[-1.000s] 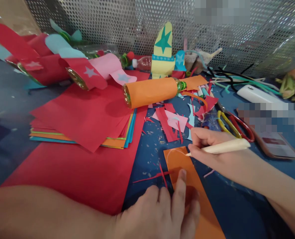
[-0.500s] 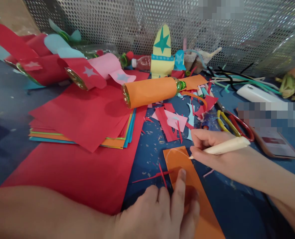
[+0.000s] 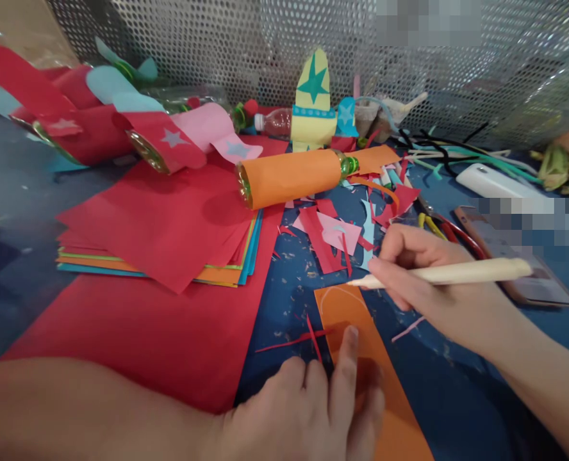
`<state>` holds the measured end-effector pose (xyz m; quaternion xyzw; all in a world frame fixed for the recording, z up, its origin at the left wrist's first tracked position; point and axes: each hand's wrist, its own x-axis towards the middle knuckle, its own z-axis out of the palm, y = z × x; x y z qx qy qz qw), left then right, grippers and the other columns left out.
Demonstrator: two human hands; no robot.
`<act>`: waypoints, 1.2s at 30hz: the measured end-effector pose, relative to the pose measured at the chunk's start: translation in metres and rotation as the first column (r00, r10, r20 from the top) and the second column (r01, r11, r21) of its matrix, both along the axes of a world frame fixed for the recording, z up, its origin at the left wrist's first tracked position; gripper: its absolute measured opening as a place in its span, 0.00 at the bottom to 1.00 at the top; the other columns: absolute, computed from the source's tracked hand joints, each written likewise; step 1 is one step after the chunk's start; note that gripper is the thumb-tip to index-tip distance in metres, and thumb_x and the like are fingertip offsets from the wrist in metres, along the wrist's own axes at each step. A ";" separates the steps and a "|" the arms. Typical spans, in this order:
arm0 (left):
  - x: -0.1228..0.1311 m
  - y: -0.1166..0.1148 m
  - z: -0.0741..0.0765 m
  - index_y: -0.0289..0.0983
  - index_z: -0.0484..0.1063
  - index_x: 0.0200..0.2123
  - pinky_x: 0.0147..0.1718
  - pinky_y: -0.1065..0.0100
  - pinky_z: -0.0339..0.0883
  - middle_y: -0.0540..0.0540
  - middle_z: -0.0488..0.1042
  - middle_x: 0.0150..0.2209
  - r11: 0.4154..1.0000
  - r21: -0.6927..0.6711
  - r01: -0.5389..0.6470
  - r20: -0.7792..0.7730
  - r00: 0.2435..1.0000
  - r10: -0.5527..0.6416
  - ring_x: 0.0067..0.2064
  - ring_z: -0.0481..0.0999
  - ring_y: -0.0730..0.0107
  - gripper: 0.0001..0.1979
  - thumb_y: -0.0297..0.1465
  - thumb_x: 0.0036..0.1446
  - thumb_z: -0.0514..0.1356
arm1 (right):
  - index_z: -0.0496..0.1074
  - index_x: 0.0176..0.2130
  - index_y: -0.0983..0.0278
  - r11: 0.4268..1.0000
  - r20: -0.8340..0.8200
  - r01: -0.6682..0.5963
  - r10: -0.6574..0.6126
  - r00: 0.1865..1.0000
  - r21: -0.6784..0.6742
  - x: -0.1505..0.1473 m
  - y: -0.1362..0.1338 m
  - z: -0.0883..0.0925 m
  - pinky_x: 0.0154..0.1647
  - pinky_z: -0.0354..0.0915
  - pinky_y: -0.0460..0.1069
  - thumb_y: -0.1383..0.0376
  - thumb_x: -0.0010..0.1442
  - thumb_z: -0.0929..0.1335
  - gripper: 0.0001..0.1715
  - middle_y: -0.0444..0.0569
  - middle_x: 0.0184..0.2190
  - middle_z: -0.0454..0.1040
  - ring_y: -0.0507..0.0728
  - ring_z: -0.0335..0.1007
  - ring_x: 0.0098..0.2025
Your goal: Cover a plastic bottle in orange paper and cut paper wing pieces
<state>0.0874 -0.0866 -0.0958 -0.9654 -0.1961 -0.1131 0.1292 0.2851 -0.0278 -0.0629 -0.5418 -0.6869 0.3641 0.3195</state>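
My right hand is closed around a cream-coloured pen. The pen's tip is at the top end of an orange paper strip, near its far edge. A pale curved line arches across that end of the strip. My left hand rests on the strip with its index finger stretched out flat, pressing the paper to the blue surface; the thumb is partly hidden. Thin red paper slivers lie just left of the strip.
A red-topped stack of coloured paper lies left. An orange-wrapped bottle is behind, beside paper scraps. Scissors and a phone lie right. Paper-covered bottles stand near the perforated metal panel.
The pen tip has moved left and up, from the strip's right side to its top edge, with the pen now more level. My left hand has stayed in place.
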 end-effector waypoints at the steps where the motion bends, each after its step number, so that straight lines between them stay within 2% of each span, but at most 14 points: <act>1: 0.000 0.000 0.000 0.36 0.71 0.48 0.15 0.69 0.58 0.37 0.78 0.47 1.000 -0.002 0.000 0.004 1.000 0.000 0.20 0.73 0.72 0.16 0.23 0.58 0.52 | 0.57 0.23 0.60 0.999 -0.018 -0.024 0.024 1.000 -0.029 -0.002 -0.001 -0.002 0.15 0.47 0.43 0.67 0.59 0.65 0.15 0.35 0.16 0.57 0.46 0.50 0.17; 5: 0.002 -0.001 0.001 0.37 0.70 0.50 0.15 0.69 0.59 0.39 0.78 0.47 1.000 -0.019 0.003 -0.011 1.000 -0.004 0.21 0.74 0.70 0.16 0.24 0.60 0.51 | 0.57 0.25 0.61 0.983 -0.054 -0.121 0.114 0.992 -0.139 -0.006 -0.004 -0.012 0.16 0.46 0.43 0.69 0.60 0.64 0.15 0.34 0.17 0.55 0.46 0.48 0.18; 9: 0.002 0.000 0.000 0.35 0.70 0.52 0.15 0.69 0.58 0.39 0.79 0.46 1.000 0.014 0.017 -0.018 1.000 -0.017 0.20 0.71 0.73 0.17 0.25 0.60 0.53 | 0.57 0.26 0.61 0.974 -0.056 -0.171 0.164 0.985 -0.148 -0.006 -0.006 -0.018 0.18 0.47 0.42 0.66 0.61 0.65 0.14 0.34 0.19 0.54 0.46 0.47 0.20; 13: 0.001 0.000 0.002 0.34 0.69 0.52 0.15 0.69 0.57 0.40 0.80 0.43 1.000 0.010 0.007 -0.015 1.000 -0.007 0.19 0.69 0.75 0.16 0.27 0.61 0.55 | 0.56 0.26 0.61 0.966 -0.015 -0.202 0.202 0.979 -0.161 -0.006 -0.008 -0.018 0.19 0.47 0.43 0.65 0.62 0.65 0.15 0.35 0.19 0.53 0.47 0.47 0.21; 18: 0.002 -0.001 0.003 0.35 0.70 0.51 0.15 0.69 0.57 0.44 0.82 0.35 1.000 -0.014 0.001 -0.002 1.000 -0.001 0.19 0.69 0.73 0.15 0.26 0.61 0.54 | 0.56 0.26 0.61 0.966 0.026 -0.207 0.213 0.977 -0.158 -0.008 -0.008 -0.015 0.21 0.48 0.44 0.65 0.62 0.65 0.15 0.36 0.20 0.56 0.48 0.50 0.22; 22: 0.003 -0.002 0.002 0.34 0.69 0.51 0.15 0.68 0.58 0.46 0.81 0.32 1.000 -0.021 0.008 -0.006 1.000 -0.008 0.20 0.70 0.71 0.15 0.26 0.61 0.53 | 0.56 0.26 0.61 0.951 0.055 -0.224 0.241 0.969 -0.212 -0.010 -0.007 -0.010 0.21 0.47 0.44 0.64 0.62 0.64 0.15 0.36 0.19 0.57 0.48 0.50 0.21; 27: 0.003 -0.002 0.001 0.35 0.69 0.52 0.15 0.69 0.58 0.46 0.81 0.35 0.999 -0.042 -0.006 -0.018 1.000 0.005 0.20 0.71 0.71 0.16 0.26 0.61 0.52 | 0.56 0.25 0.61 0.955 0.029 -0.221 0.231 0.973 -0.198 -0.010 -0.008 -0.011 0.20 0.46 0.44 0.64 0.61 0.65 0.15 0.36 0.18 0.57 0.48 0.50 0.21; 33: 0.002 0.001 0.001 0.34 0.69 0.51 0.14 0.69 0.56 0.48 0.81 0.29 1.000 -0.019 0.016 0.001 1.000 -0.016 0.19 0.69 0.72 0.16 0.25 0.61 0.52 | 0.56 0.25 0.61 0.947 0.008 -0.252 0.259 0.966 -0.200 -0.010 -0.010 -0.011 0.21 0.47 0.43 0.63 0.61 0.64 0.15 0.36 0.20 0.61 0.47 0.51 0.22; 36: 0.002 0.000 0.001 0.34 0.69 0.52 0.15 0.69 0.56 0.44 0.82 0.36 1.000 -0.015 0.011 -0.008 1.000 -0.011 0.19 0.69 0.72 0.16 0.26 0.61 0.53 | 0.56 0.25 0.61 0.946 0.026 -0.251 0.261 0.965 -0.203 -0.009 -0.010 -0.010 0.20 0.47 0.44 0.63 0.61 0.64 0.15 0.36 0.19 0.59 0.48 0.51 0.21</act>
